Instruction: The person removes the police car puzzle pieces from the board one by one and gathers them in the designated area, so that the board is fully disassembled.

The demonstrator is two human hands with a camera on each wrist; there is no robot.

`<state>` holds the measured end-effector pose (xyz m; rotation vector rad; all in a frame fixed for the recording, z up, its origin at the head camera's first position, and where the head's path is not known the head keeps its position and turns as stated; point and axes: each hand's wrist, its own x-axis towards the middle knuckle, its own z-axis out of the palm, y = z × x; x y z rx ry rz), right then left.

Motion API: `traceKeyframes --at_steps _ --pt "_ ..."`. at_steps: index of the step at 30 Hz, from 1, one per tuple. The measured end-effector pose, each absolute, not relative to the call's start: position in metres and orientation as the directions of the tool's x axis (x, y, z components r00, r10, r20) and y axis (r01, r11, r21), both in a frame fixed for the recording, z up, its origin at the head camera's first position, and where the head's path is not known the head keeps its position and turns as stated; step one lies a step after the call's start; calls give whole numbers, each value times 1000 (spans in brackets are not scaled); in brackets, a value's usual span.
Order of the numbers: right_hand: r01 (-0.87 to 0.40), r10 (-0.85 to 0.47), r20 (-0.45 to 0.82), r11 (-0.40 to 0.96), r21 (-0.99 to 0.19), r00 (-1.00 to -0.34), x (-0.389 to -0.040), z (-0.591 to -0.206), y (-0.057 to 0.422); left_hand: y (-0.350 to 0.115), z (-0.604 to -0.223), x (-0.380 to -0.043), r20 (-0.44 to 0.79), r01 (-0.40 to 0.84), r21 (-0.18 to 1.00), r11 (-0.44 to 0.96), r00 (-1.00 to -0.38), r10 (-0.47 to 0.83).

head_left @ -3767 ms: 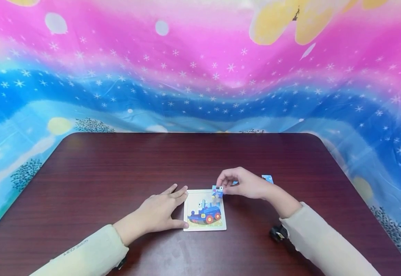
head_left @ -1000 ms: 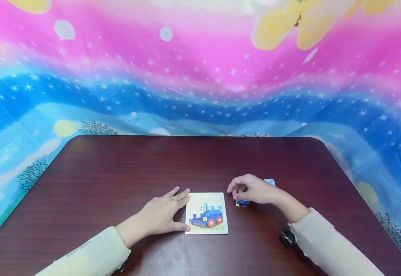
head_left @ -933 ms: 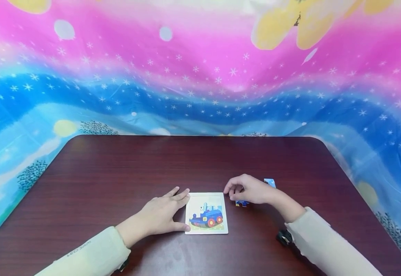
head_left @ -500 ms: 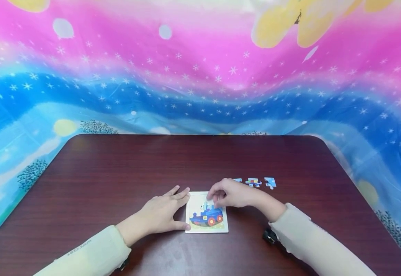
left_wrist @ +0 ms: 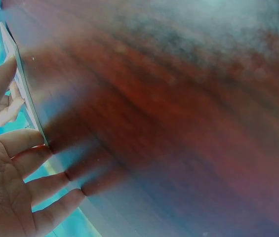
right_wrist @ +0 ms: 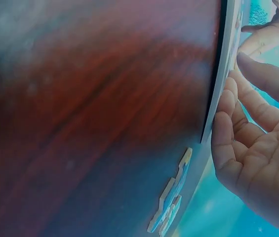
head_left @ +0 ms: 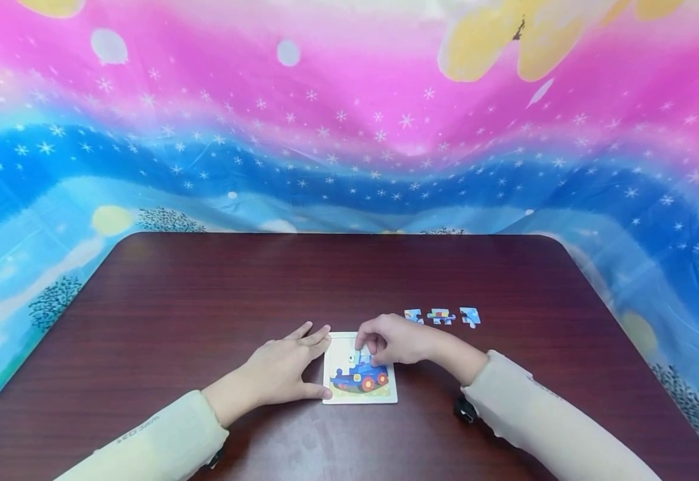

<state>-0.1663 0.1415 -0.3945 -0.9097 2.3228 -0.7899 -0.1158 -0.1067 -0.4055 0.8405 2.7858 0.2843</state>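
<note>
In the head view, the left hand (head_left: pixel 271 371) lies with fingers spread, thumb and forefinger against the left edge of the square puzzle tray (head_left: pixel 360 402), flat on the table (head_left: pixel 253 287). The right hand (head_left: pixel 406 339) bends its fingers over the tray's upper right part; three loose jigsaw pieces (head_left: pixel 441 316) lie beyond. The left wrist view shows thumb and forefinger at the tray's edge; a firm brace there should prevent sliding. In the right wrist view, whether the curled fingers pinch a piece cannot be told; level, gentle pressure would suit best
</note>
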Motion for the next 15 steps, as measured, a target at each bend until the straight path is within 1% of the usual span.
traceKeyframes --at_steps 4,15 --pt "-445 -731 -244 607 -658 -637 -166 -396 140 -106 -405 -116 -149 522 242 818 -813 563" --pt "-432 -726 -253 611 -663 -639 -165 -396 138 -106 -404 -115 -147 524 233 819 -814 562"
